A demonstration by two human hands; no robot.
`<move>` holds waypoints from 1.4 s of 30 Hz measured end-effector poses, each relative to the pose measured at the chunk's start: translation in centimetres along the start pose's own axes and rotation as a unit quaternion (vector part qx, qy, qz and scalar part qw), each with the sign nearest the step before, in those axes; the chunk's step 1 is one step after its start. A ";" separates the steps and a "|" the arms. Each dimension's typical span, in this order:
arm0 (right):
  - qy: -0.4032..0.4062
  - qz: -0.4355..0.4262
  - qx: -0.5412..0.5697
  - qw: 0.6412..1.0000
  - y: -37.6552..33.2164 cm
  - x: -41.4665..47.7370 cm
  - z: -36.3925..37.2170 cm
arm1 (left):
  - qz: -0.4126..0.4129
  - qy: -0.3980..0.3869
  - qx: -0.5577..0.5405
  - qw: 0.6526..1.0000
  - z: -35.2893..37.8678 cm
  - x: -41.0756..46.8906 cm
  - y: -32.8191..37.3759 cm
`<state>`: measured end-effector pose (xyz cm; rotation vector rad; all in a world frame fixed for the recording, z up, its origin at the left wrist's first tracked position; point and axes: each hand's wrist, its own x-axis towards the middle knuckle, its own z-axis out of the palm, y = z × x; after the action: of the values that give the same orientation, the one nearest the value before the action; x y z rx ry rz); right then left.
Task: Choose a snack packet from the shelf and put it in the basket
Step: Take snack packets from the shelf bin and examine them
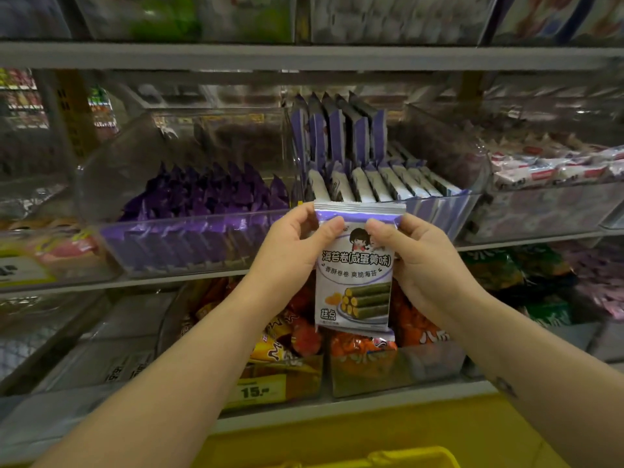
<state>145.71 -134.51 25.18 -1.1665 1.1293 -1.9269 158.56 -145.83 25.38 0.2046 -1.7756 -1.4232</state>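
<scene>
We are recording, nearest the camera, the rim of a yellow basket (410, 456) showing at the bottom edge of the view. We are finding nothing visible in it, though most of it is lying out of frame.

Above it, both forearms are reaching forward. The left hand (290, 246) and the right hand (423, 261) are each pinching the upper part of one seaweed roll packet (354, 275), thumbs on the printed front and fingers behind. The packet is hanging upright between the hands, in the air in front of the shelving and well above the basket.

We are judging the choosing as done or nearly done, with the packet off the shelf and being looked over. The lowering into the basket is remaining.

Behind the packet, a lower clear bin (371, 373) is holding orange and red packets, with a yellow price label (256, 391) reading 15 beside it. One shelf up, a clear tray (439, 211) is carrying matching white-and-purple packets in rows, and a neighbouring tray (175, 251) is carrying dark purple packets. Farther up, a grey shelf edge (304, 55) is running across under blurred goods. Lighting is dim, and we are taking this for a shop aisle.
</scene>
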 end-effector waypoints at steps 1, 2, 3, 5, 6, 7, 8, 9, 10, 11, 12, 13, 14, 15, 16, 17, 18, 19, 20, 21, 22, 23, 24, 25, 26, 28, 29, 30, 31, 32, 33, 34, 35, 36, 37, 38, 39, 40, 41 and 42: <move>-0.001 0.017 0.018 1.000 -0.1 0.0 0.1 | -0.001 0.005 -0.023 1.000 0.1 -0.1 0.0; -0.003 0.036 0.030 0.999 -0.2 -0.1 0.1 | -0.004 0.009 -0.043 0.999 0.2 -0.1 0.0; -0.005 0.052 0.039 0.998 -0.3 -0.1 0.2 | -0.010 0.012 -0.058 0.998 0.3 -0.2 -0.1; -0.005 0.072 0.056 0.996 -0.4 -0.2 0.4 | -0.027 0.013 -0.080 0.996 0.3 -0.2 0.0; 0.000 0.078 0.061 0.995 -0.3 -0.2 0.5 | -0.038 0.015 -0.091 0.995 0.4 -0.3 0.2; 0.007 0.080 0.061 0.995 -0.3 -0.2 0.5 | -0.049 0.020 -0.101 0.993 0.4 -0.3 0.3; 0.012 0.079 0.058 0.995 -0.3 -0.2 0.6 | -0.060 0.023 -0.108 0.992 0.4 -0.3 0.4; 0.013 0.076 0.054 0.996 -0.2 -0.2 0.5 | -0.068 0.024 -0.111 0.991 0.4 -0.4 0.5; 0.012 0.074 0.051 0.996 -0.2 -0.2 0.5 | -0.074 0.026 -0.110 0.991 0.4 -0.4 0.6; 0.010 0.072 0.045 0.996 -0.2 -0.3 0.5 | -0.078 0.027 -0.108 0.991 0.4 -0.4 0.6; 0.007 0.071 0.037 0.997 -0.1 -0.3 0.4 | -0.082 0.030 -0.108 0.990 0.3 -0.4 0.6; 0.002 0.070 0.026 0.997 -0.1 -0.3 0.4 | -0.084 0.033 -0.108 0.990 0.3 -0.5 0.7; -0.001 0.068 0.016 0.998 0.0 -0.3 0.3 | -0.085 0.037 -0.109 0.990 0.3 -0.5 0.7; -0.003 0.067 0.008 0.998 0.1 -0.3 0.3 | -0.084 0.040 -0.109 0.990 0.3 -0.6 0.7; -0.003 0.065 -0.002 0.998 0.2 -0.2 0.2 | -0.082 0.044 -0.110 0.990 0.3 -0.6 0.7; -0.004 0.060 -0.014 0.998 0.2 -0.1 0.2 | -0.078 0.049 -0.111 0.990 0.3 -0.7 0.7; -0.008 0.052 -0.027 0.998 0.1 0.0 0.1 | -0.073 0.055 -0.112 0.990 0.3 -0.7 0.7; -0.020 0.043 -0.036 0.998 0.0 0.1 -0.1 | -0.067 0.063 -0.113 0.989 0.3 -0.7 0.7; -0.041 0.037 -0.051 0.997 -0.1 0.2 -0.3 | -0.061 0.072 -0.116 0.989 0.3 -0.6 0.7; -0.066 0.038 -0.077 0.994 -0.3 0.3 -0.5 | -0.057 0.082 -0.120 0.988 0.2 -0.5 0.9; -0.091 0.047 -0.109 0.989 -0.4 0.4 -0.7 | -0.056 0.090 -0.125 0.986 0.2 -0.3 1.0; -0.114 0.063 -0.131 0.983 -0.5 0.6 -1.0 | -0.057 0.097 -0.132 0.985 0.2 -0.1 1.2; -0.131 0.083 -0.139 0.978 -0.5 0.7 -1.2 | -0.060 0.101 -0.137 0.984 0.1 0.1 1.3; -0.143 0.101 -0.137 0.975 -0.5 0.8 -1.2 | -0.064 0.103 -0.137 0.983 0.0 0.2 1.4; -0.150 0.113 -0.130 0.974 -0.5 0.9 -1.2 | -0.068 0.101 -0.134 0.984 -0.1 0.4 1.5; -0.155 0.124 -0.110 0.974 -0.5 1.0 -1.0 | -0.070 0.081 -0.120 0.987 -0.4 0.4 1.6; -0.154 0.125 -0.096 0.975 -0.5 1.0 -0.9 | -0.072 0.059 -0.114 0.989 -0.6 0.4 1.8; -0.150 0.126 -0.081 0.977 -0.5 1.0 -0.8 | -0.077 0.031 -0.108 0.991 -0.8 0.2 1.8; -0.144 0.126 -0.066 0.979 -0.6 1.0 -0.7 | -0.087 0.000 -0.104 0.991 -1.0 0.0 1.9; -0.137 0.124 -0.052 0.981 -0.7 0.9 -0.6 | -0.102 -0.031 -0.097 0.990 -1.3 -0.2 1.9; -0.128 0.120 -0.040 0.984 -0.9 0.9 -0.5 | -0.117 -0.061 -0.085 0.988 -1.6 -0.5 1.8; -0.119 0.117 -0.030 0.986 -1.1 0.8 -0.6 | -0.132 -0.087 -0.068 0.985 -1.9 -0.8 1.8; -0.113 0.116 -0.023 0.987 -1.3 0.8 -0.7 | -0.146 -0.105 -0.053 0.982 -2.2 -0.9 1.8; -0.109 0.118 -0.017 0.987 -1.5 0.7 -0.8 | -0.160 -0.115 -0.044 0.979 -2.5 -1.1 1.9; -0.109 0.123 -0.012 0.986 -1.7 0.7 -0.9 | -0.172 -0.119 -0.042 0.977 -2.6 -1.1 2.0; -0.112 0.129 -0.009 0.985 -1.9 0.8 -1.1 | -0.180 -0.120 -0.039 0.976 -2.8 -1.1 2.1; -0.116 0.133 -0.009 0.984 -2.0 0.8 -1.2 | -0.183 -0.123 -0.034 0.975 -2.9 -1.0 2.2; -0.120 0.135 -0.011 0.983 -2.2 0.9 -1.3 | -0.184 -0.128 -0.026 0.974 -2.9 -0.9 2.3; -0.124 0.134 -0.013 0.983 -2.4 1.1 -1.4 | -0.181 -0.135 -0.017 0.974 -2.9 -0.7 2.4; -0.126 0.132 -0.013 0.983 -2.6 1.3 -1.5 | -0.176 -0.143 -0.009 0.974 -2.9 -0.5 2.6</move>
<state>143.66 -133.87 27.57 -1.1728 1.1123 -1.5225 161.80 -146.81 27.38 0.3315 -2.0313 -1.7916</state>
